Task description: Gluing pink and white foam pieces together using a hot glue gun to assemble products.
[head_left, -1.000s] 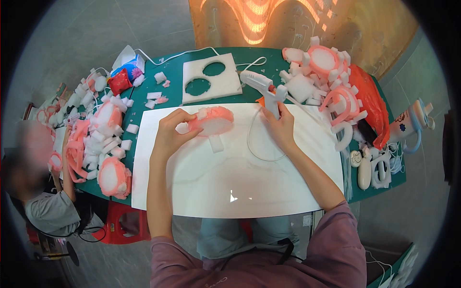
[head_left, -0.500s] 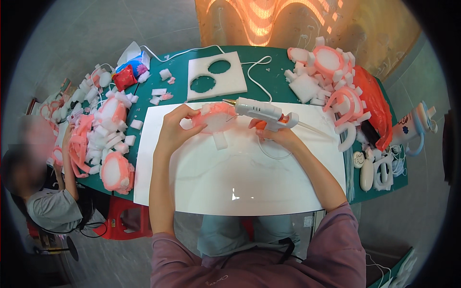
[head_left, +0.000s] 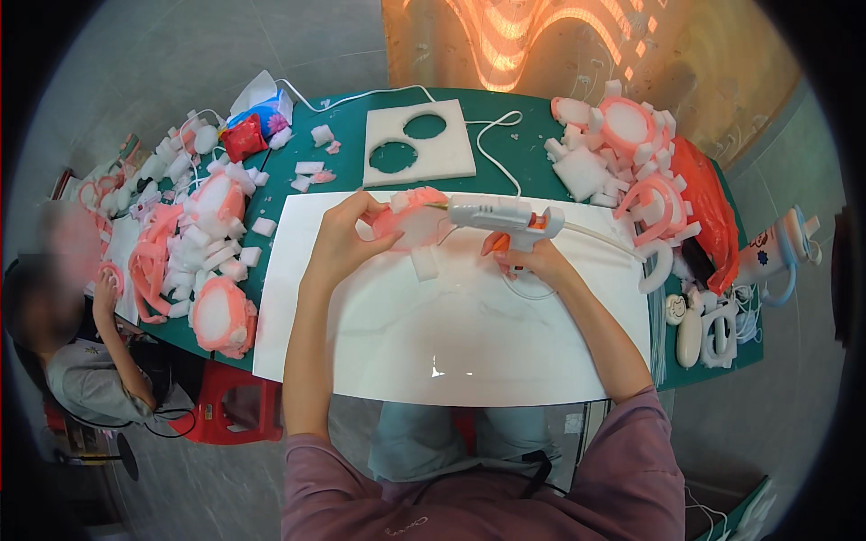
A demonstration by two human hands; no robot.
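My left hand (head_left: 347, 236) pinches the left side of an oval foam piece (head_left: 411, 227) with a pale middle and a pink rim, held over a glossy white board. A small white foam tab (head_left: 424, 264) sticks out from its near edge. My right hand (head_left: 530, 261) is closed around the handle of a white hot glue gun (head_left: 492, 214) with an orange trigger. The gun points left, and its nozzle overlaps the pink rim at the upper right; whether it touches cannot be made out. A glue stick (head_left: 600, 236) runs out of its back.
Beyond the white board (head_left: 406, 352) lies a white foam sheet (head_left: 390, 115) with two round holes. Pink and white foam pieces are heaped left (head_left: 216, 311) and right (head_left: 651, 200). A red plastic bag (head_left: 708, 216) is at the right. A co-worker's hand (head_left: 105, 290) is at far left.
The glue gun has dipped slightly, so its nozzle now overlaps the foam rim. My left hand keeps its pinch. The co-worker's arm has moved, and the whole view has shifted a little.
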